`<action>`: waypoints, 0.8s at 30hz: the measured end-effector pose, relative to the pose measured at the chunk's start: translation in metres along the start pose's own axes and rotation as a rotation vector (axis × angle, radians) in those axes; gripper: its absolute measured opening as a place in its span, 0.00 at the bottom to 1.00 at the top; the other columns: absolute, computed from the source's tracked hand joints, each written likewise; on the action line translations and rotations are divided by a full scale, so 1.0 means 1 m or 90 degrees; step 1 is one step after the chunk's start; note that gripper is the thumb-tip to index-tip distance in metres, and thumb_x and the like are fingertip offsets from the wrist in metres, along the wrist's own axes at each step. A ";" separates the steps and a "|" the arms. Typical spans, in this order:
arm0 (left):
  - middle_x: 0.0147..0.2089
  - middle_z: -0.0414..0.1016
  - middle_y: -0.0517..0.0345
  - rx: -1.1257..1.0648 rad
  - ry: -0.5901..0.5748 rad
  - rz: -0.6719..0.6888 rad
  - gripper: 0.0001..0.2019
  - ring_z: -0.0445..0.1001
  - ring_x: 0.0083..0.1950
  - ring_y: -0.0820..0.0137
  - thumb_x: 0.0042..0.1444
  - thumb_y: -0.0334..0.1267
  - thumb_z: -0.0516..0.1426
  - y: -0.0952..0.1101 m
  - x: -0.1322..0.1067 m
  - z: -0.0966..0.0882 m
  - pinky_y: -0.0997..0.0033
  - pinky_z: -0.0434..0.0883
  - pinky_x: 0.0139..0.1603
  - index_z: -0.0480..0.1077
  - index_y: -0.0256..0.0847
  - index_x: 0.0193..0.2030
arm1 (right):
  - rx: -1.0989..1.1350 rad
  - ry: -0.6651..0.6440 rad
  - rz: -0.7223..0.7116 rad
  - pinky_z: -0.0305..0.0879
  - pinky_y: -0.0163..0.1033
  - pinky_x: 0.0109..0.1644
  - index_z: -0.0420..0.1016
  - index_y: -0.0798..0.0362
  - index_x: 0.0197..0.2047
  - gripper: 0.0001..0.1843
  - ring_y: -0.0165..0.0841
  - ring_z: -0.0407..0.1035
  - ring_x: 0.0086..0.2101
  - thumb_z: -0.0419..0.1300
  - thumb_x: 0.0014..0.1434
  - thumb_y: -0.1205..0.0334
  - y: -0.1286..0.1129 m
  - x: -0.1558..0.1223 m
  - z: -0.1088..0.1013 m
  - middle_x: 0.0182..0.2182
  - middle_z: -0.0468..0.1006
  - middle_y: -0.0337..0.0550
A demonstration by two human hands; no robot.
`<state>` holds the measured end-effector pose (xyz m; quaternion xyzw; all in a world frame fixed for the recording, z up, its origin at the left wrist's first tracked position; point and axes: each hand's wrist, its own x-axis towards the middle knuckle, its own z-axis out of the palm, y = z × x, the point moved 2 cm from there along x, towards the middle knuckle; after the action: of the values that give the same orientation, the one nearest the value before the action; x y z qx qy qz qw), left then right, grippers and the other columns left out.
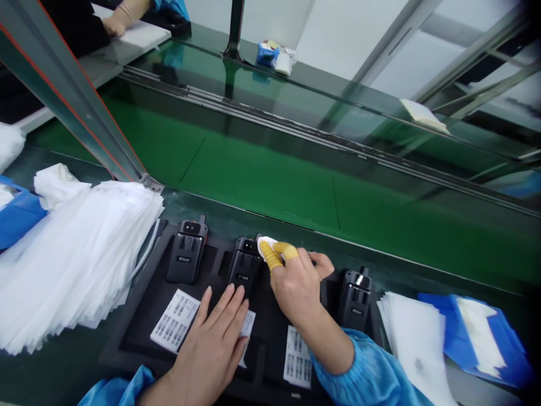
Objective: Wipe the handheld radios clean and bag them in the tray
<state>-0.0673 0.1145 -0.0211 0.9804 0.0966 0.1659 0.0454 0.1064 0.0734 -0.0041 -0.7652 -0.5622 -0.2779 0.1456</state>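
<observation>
Three black handheld radios lie in a black tray [143, 316]: a left one [187, 251], a middle one [244, 265] and a right one [355, 296]. My left hand [217, 332] rests flat with fingers stretched, its fingertips on the lower end of the middle radio. My right hand [296, 279], with yellow finger cots, pinches a small white cloth [266, 246] against the top of the middle radio. White barcode labels [175, 320] lie in the tray below the radios.
A thick stack of white bags [80, 259] lies at the left beside a blue box [19, 214]. White sheets [416, 344] and blue packaging [473, 338] sit at the right. A green conveyor belt [274, 175] runs behind the tray. Another person's hand [114, 22] shows far left.
</observation>
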 end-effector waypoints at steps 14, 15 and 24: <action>0.63 0.66 0.48 0.020 -0.036 0.003 0.20 0.65 0.63 0.60 0.60 0.32 0.51 0.000 0.000 0.000 0.52 0.35 0.71 0.66 0.33 0.59 | 0.062 -0.043 -0.151 0.43 0.47 0.49 0.76 0.48 0.28 0.13 0.33 0.58 0.35 0.56 0.59 0.72 0.008 0.006 0.003 0.27 0.74 0.37; 0.63 0.66 0.48 0.019 -0.035 0.003 0.20 0.64 0.63 0.60 0.60 0.32 0.51 0.000 0.000 0.000 0.52 0.36 0.70 0.65 0.33 0.59 | 0.060 -0.039 -0.151 0.43 0.47 0.49 0.76 0.48 0.27 0.13 0.33 0.58 0.35 0.56 0.58 0.72 0.009 0.004 0.002 0.27 0.73 0.38; 0.63 0.66 0.48 0.024 -0.034 0.010 0.20 0.63 0.64 0.60 0.60 0.34 0.51 0.001 -0.002 0.001 0.53 0.36 0.71 0.65 0.33 0.59 | -0.014 0.006 -0.025 0.44 0.46 0.48 0.74 0.50 0.25 0.17 0.32 0.58 0.32 0.52 0.59 0.75 0.020 -0.002 -0.001 0.26 0.71 0.39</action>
<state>-0.0692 0.1135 -0.0223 0.9859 0.0907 0.1380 0.0286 0.1244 0.0647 -0.0031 -0.7543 -0.5731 -0.2909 0.1344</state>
